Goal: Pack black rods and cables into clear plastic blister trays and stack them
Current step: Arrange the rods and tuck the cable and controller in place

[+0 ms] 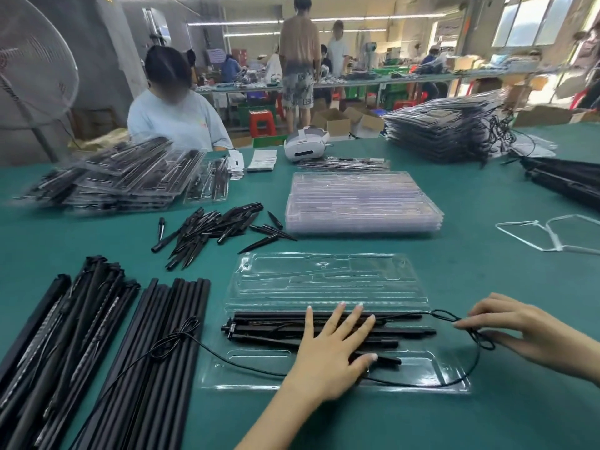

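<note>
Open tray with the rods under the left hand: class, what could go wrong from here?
1. The cable loops outside the tray on the right; closing the lid could pinch it.
2. Its other end tangles on the rod pile; pulling may drag rods.
3. Only the left hand pins the rods; lifting it may let them shift.

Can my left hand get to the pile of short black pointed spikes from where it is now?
Probably yes. The left hand lies flat on the black rods, and only bare green table separates it from the spikes.
</note>
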`<state>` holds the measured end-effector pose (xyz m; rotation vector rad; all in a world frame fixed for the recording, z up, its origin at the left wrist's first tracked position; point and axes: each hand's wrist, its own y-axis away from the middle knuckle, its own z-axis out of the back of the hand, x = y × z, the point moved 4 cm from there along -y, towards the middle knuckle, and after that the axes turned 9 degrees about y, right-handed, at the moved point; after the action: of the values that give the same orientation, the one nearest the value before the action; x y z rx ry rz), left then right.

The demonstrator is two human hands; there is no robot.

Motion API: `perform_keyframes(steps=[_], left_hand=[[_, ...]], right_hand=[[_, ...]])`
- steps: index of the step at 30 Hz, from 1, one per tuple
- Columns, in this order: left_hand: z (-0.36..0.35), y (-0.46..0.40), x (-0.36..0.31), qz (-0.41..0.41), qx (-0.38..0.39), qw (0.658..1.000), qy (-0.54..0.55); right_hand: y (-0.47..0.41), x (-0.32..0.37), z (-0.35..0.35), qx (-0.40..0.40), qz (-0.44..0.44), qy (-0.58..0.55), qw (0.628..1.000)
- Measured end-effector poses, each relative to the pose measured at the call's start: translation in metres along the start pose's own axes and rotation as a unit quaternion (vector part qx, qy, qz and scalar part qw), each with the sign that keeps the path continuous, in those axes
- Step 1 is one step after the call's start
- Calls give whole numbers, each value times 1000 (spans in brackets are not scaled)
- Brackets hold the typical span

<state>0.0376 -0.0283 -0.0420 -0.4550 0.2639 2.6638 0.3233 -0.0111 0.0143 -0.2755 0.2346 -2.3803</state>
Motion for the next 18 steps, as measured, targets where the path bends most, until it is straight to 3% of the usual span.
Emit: perform_keyframes(steps=[3, 12, 15, 18], left_hand=[[3, -2, -1, 17, 21, 999, 30], [-1, -2, -3, 23, -1, 1000, -10], [-2, -2, -2, 21, -2, 1000, -7], [-2, -2, -2, 22, -5, 1000, -3]], right_hand=[[-3, 5, 2, -21, 4, -7, 1000], [-14, 27, 7, -57, 15, -73, 996], [-17, 33, 0, -81, -40, -105, 990], [-20, 44, -8, -127, -120, -220, 960]])
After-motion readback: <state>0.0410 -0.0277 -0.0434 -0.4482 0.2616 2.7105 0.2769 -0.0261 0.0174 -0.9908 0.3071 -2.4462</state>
